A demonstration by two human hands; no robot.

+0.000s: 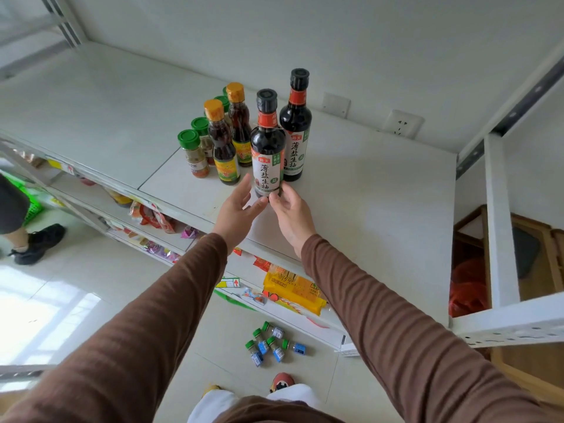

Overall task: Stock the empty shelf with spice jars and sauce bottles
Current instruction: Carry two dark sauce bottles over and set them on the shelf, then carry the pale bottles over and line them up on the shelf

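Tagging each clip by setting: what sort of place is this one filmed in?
Most likely a small grocery shop. A white metal shelf holds soy sauce bottles and green-capped spice jars, the shelves below carry packaged snacks, and more spice jars wait on the tiled floor.

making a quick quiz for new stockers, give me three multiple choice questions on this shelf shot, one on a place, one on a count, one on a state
1. Where do the blue-labelled spice jars lie?
A. on the floor
B. on the top shelf
C. in a basket

2. How many dark soy sauce bottles with black caps stand on the top shelf?
A. one
B. two
C. four

3. What is the right hand doing?
A. hanging idle
B. holding the front soy sauce bottle at its base
C. gripping a green-capped jar

Answers:
1 A, they lie on the tiles below the shelves.
2 B, the front bottle and the back soy sauce bottle.
3 B, its fingers curl at the base; the left hand touches alongside.
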